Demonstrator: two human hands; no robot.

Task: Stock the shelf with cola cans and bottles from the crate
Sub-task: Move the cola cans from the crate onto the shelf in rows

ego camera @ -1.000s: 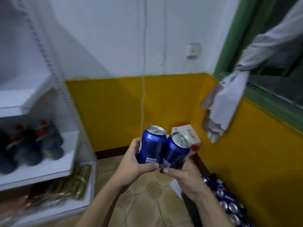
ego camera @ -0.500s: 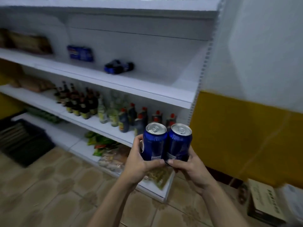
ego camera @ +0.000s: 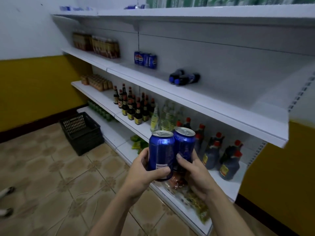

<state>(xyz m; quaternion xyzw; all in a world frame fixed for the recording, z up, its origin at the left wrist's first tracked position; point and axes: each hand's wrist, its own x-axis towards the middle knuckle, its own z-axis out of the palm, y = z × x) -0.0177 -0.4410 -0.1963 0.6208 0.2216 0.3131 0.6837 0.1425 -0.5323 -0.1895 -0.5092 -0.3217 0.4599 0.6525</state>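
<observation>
Two blue cola cans stand upright side by side in front of me. My left hand (ego camera: pixel 144 172) grips the left can (ego camera: pixel 161 153) and my right hand (ego camera: pixel 193 172) grips the right can (ego camera: pixel 185 143). Both are held below the white shelf board (ego camera: pixel 213 106) at chest height. On that board stand three blue cola cans (ego camera: pixel 145 59) near the back, and two dark cola bottles (ego camera: pixel 185 79) lie on their sides to the right of them.
A black plastic crate (ego camera: pixel 81 132) stands on the tiled floor at the left by the lowest shelf. Dark sauce bottles (ego camera: pixel 134 106) and larger jugs (ego camera: pixel 221 157) fill the shelf below. Snack bags (ego camera: pixel 197 203) lie on the bottom shelf.
My view has swung left from the yellow wall corner and the can-filled crate to the shelving. Both hands have kept their cans, now held closer to the shelves.
</observation>
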